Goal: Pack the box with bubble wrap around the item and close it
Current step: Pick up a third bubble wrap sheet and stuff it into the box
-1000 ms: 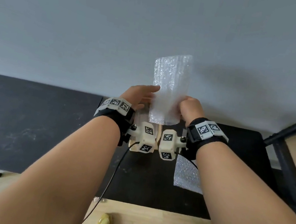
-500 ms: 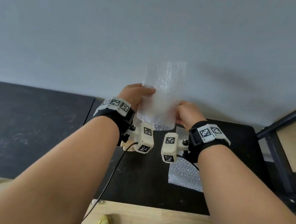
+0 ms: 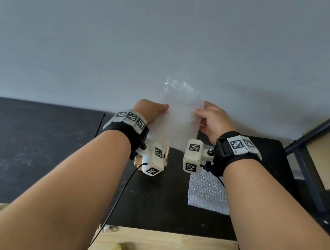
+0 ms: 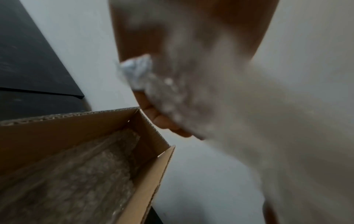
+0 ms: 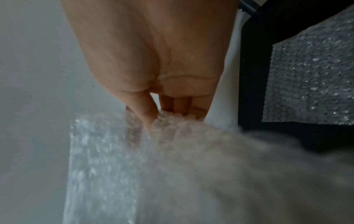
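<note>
- Left hand (image 3: 150, 110) pinched the left edge of the bubble wrap sheet (image 3: 177, 118), thumb on the near face, fingers curled behind it.
- Right hand (image 3: 214, 122) gripped the sheet's right edge between thumb and fingers (image 5: 180, 106).
- The sheet was held in the air between both hands, spread roughly flat, upper part rising in front of the grey wall (image 3: 175, 29).
- The cardboard box (image 4: 149, 133) stood open on the black table (image 3: 26, 146), below the left wrist; more bubble wrap lining (image 4: 80, 174) lay inside. The item itself could not be made out.
- A spare bubble wrap piece (image 3: 207, 192) lay flat on the table, under the right forearm.
- A black metal frame (image 3: 318, 136) stood at far right.
</note>
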